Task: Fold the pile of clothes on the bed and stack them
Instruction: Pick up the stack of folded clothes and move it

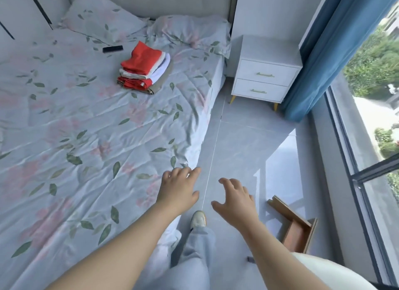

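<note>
Head view. I see the folded clothes stack (144, 68) near the right edge of the bed (86, 127), below the pillows (190, 31). My left hand (179, 190) hovers at that edge, fingers spread, holding nothing. My right hand (235, 200), likewise spread and empty, hangs over the floor (237, 138) strip between bed and window (377, 138). A nightstand (266, 69) stands at the strip's far end.

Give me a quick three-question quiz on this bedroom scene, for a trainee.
1. True or false: the left hand holds a garment.
2. What colour is the top garment on the folded stack on the bed? A red, B blue, C black.
3. Fill in: the white nightstand has ___ drawers.
Key: 1 false; 2 A; 3 two.
</note>
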`<state>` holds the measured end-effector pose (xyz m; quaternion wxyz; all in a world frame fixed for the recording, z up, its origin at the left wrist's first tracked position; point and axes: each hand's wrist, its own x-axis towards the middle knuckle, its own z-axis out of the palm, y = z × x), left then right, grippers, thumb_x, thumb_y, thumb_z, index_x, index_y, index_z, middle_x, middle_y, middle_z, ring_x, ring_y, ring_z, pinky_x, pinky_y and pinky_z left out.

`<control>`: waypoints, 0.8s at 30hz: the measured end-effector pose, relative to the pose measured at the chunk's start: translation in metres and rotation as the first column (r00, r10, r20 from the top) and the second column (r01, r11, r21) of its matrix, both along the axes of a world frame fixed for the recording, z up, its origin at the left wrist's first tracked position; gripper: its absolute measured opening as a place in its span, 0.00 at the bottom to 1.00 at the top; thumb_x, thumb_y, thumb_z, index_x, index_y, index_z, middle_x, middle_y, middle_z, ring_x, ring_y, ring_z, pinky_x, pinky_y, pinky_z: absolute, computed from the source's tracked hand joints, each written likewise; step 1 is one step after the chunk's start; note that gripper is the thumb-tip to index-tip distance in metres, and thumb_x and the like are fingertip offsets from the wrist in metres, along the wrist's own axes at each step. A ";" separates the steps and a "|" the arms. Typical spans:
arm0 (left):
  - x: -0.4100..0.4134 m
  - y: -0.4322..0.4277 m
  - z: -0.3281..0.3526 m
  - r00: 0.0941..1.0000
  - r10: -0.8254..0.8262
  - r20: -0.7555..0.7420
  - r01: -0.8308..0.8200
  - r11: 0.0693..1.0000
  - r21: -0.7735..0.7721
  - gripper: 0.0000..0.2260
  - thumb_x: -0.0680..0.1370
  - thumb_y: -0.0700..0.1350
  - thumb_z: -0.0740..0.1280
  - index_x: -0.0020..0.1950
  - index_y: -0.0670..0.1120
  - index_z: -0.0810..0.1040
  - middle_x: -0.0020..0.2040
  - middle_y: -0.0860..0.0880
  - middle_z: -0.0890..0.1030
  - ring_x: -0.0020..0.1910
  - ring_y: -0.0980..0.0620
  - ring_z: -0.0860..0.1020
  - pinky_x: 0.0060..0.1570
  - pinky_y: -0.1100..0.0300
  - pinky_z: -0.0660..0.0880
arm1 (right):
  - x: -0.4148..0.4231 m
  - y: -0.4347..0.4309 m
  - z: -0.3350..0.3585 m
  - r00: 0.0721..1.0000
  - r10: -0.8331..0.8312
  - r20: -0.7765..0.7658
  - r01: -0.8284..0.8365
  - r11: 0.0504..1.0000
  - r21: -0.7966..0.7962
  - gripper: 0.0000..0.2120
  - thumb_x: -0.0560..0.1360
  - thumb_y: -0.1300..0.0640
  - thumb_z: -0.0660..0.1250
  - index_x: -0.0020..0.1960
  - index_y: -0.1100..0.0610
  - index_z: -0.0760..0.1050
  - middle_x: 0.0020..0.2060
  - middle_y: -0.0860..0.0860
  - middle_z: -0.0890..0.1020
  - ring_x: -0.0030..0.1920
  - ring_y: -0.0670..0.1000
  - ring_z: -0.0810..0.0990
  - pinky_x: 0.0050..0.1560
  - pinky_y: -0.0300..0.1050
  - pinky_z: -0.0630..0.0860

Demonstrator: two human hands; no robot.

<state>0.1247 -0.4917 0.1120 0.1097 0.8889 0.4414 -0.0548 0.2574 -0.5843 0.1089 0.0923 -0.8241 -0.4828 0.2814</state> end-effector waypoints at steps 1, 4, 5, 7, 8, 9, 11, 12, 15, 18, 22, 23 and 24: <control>0.011 0.017 0.000 1.000 0.006 0.008 -0.006 1.000 -0.001 0.27 0.77 0.53 0.59 0.75 0.54 0.54 0.69 0.53 0.67 0.67 0.49 0.64 0.64 0.53 0.58 | 0.011 0.019 0.000 1.000 0.007 -0.002 -0.007 1.000 -0.007 0.29 0.73 0.48 0.64 0.72 0.47 0.59 0.70 0.47 0.63 0.67 0.53 0.65 0.65 0.49 0.62; 0.040 0.067 0.005 0.999 0.023 0.023 -0.023 1.000 0.001 0.28 0.77 0.52 0.59 0.75 0.54 0.54 0.67 0.53 0.68 0.67 0.48 0.65 0.64 0.53 0.59 | 0.040 0.074 0.004 0.999 0.026 -0.023 -0.026 0.999 -0.024 0.28 0.74 0.46 0.63 0.72 0.47 0.58 0.70 0.46 0.63 0.68 0.52 0.64 0.64 0.50 0.63; 0.049 0.084 0.008 0.999 0.022 0.024 -0.023 1.000 0.006 0.28 0.77 0.52 0.59 0.75 0.54 0.54 0.67 0.53 0.68 0.67 0.48 0.65 0.64 0.53 0.58 | 0.049 0.092 0.005 0.999 0.035 -0.025 -0.035 0.999 -0.017 0.28 0.75 0.46 0.62 0.72 0.47 0.58 0.70 0.46 0.63 0.68 0.52 0.64 0.64 0.50 0.63; 0.065 0.117 0.012 0.999 0.039 0.025 -0.040 0.999 0.009 0.27 0.77 0.52 0.59 0.75 0.54 0.55 0.66 0.53 0.68 0.67 0.48 0.65 0.65 0.53 0.58 | 0.067 0.127 0.008 0.998 0.053 -0.027 -0.053 0.999 0.000 0.28 0.75 0.45 0.61 0.72 0.47 0.58 0.70 0.46 0.63 0.68 0.51 0.64 0.64 0.49 0.63; 0.073 0.133 0.014 0.998 0.053 0.025 -0.053 0.999 0.007 0.27 0.77 0.52 0.60 0.75 0.54 0.55 0.66 0.53 0.69 0.66 0.48 0.66 0.64 0.53 0.59 | 0.075 0.142 0.010 0.998 0.059 -0.032 -0.059 0.998 0.002 0.27 0.75 0.45 0.61 0.72 0.47 0.58 0.70 0.46 0.63 0.68 0.51 0.64 0.64 0.49 0.63; 0.081 0.147 0.016 0.998 0.064 0.025 -0.064 0.998 0.005 0.26 0.77 0.51 0.60 0.74 0.54 0.56 0.65 0.53 0.69 0.65 0.48 0.66 0.63 0.53 0.59 | 0.084 0.157 0.010 0.997 0.063 -0.040 -0.063 0.998 0.003 0.27 0.76 0.45 0.61 0.72 0.47 0.58 0.70 0.46 0.63 0.68 0.51 0.64 0.64 0.48 0.63; 0.097 0.176 0.017 0.996 0.086 0.011 -0.086 0.996 0.014 0.26 0.77 0.51 0.60 0.74 0.53 0.56 0.65 0.53 0.70 0.64 0.47 0.67 0.62 0.54 0.60 | 0.103 0.188 0.009 0.995 0.075 -0.059 -0.076 0.997 -0.001 0.27 0.76 0.46 0.61 0.72 0.46 0.58 0.70 0.45 0.63 0.69 0.51 0.64 0.64 0.48 0.63; 0.106 0.191 0.017 0.995 0.102 0.004 -0.102 0.995 0.013 0.26 0.77 0.51 0.60 0.74 0.53 0.56 0.65 0.53 0.70 0.64 0.47 0.67 0.62 0.54 0.60 | 0.113 0.204 0.008 0.994 0.086 -0.069 -0.087 0.996 -0.007 0.27 0.75 0.46 0.61 0.72 0.46 0.58 0.70 0.45 0.63 0.69 0.50 0.63 0.64 0.49 0.62; 0.134 0.236 0.010 0.987 0.159 -0.004 -0.159 0.987 0.014 0.26 0.77 0.51 0.59 0.74 0.52 0.56 0.65 0.53 0.69 0.65 0.47 0.66 0.63 0.54 0.60 | 0.147 0.255 0.000 0.987 0.139 -0.084 -0.140 0.990 -0.009 0.26 0.75 0.46 0.61 0.72 0.46 0.59 0.70 0.45 0.63 0.68 0.51 0.64 0.63 0.50 0.62; 0.166 0.280 0.002 0.968 0.251 -0.007 -0.251 0.968 -0.005 0.26 0.78 0.51 0.58 0.74 0.53 0.55 0.67 0.52 0.68 0.66 0.47 0.65 0.64 0.53 0.59 | 0.186 0.310 -0.004 0.972 0.216 -0.094 -0.219 0.975 -0.020 0.26 0.76 0.46 0.61 0.72 0.46 0.59 0.70 0.46 0.63 0.68 0.51 0.64 0.63 0.49 0.62; 0.204 0.329 -0.005 0.913 0.407 0.000 -0.407 0.913 -0.041 0.26 0.78 0.51 0.60 0.75 0.52 0.57 0.68 0.51 0.69 0.67 0.46 0.66 0.63 0.52 0.60 | 0.241 0.386 0.005 0.929 0.368 -0.046 -0.369 0.929 -0.021 0.27 0.76 0.46 0.61 0.73 0.47 0.58 0.70 0.46 0.63 0.68 0.52 0.64 0.63 0.50 0.62; 0.211 0.337 -0.006 0.897 0.442 0.012 -0.441 0.897 -0.043 0.26 0.77 0.51 0.60 0.75 0.51 0.58 0.67 0.51 0.69 0.66 0.46 0.67 0.63 0.52 0.61 | 0.251 0.404 0.007 0.916 0.401 -0.034 -0.401 0.916 -0.018 0.26 0.76 0.46 0.61 0.73 0.47 0.58 0.70 0.46 0.63 0.68 0.52 0.64 0.63 0.50 0.63; 0.218 0.347 -0.007 0.880 0.475 0.015 -0.474 0.879 -0.042 0.26 0.77 0.50 0.60 0.74 0.51 0.58 0.67 0.51 0.70 0.66 0.46 0.67 0.62 0.53 0.61 | 0.260 0.422 0.009 0.898 0.439 -0.021 -0.439 0.898 -0.016 0.26 0.77 0.46 0.61 0.72 0.48 0.59 0.70 0.46 0.63 0.68 0.52 0.64 0.63 0.50 0.63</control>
